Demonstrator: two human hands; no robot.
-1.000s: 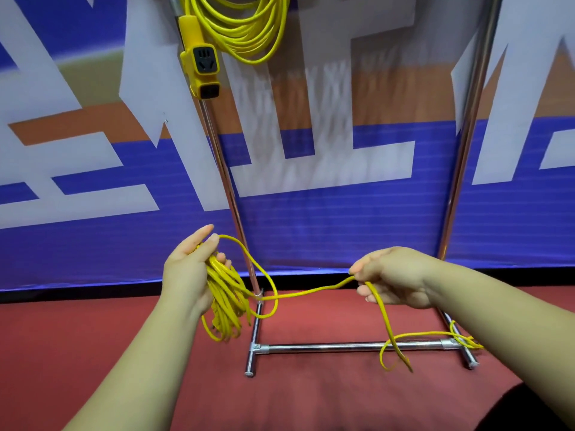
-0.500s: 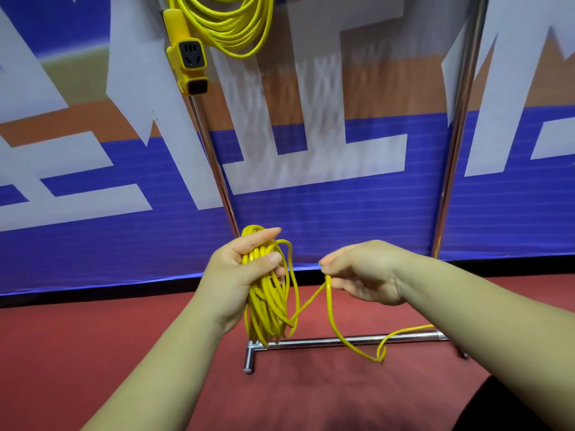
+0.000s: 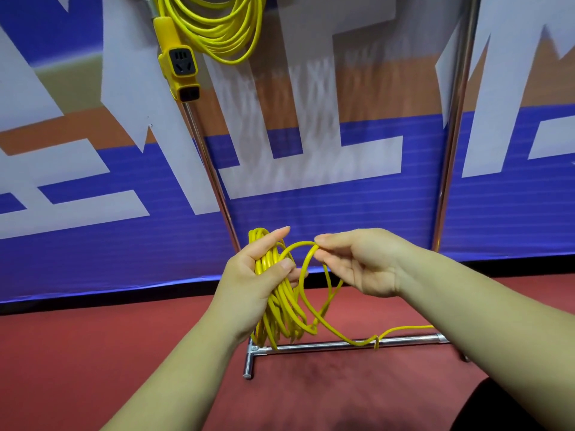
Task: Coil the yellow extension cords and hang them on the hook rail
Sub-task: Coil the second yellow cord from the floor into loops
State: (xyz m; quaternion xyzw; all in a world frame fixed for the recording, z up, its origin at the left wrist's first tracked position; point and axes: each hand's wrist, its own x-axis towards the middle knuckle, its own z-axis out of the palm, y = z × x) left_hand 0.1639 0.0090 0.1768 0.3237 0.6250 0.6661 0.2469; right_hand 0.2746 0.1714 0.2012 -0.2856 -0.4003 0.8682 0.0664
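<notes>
Left hand (image 3: 255, 275) grips the yellow cord coil (image 3: 281, 306) above the rack's floor bar (image 3: 326, 344); right hand (image 3: 357, 262) pinches the next loop (image 3: 301, 243) beside it. Cord looks light, springy and slick. I'd hold at the coil top, thumb clamped across all turns.

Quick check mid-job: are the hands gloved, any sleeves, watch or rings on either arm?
No gloves: left hand and right hand are bare. The left forearm and right forearm show no sleeve, watch or band up to the frame edge; no rings visible. Nails look short, unpainted.
</notes>
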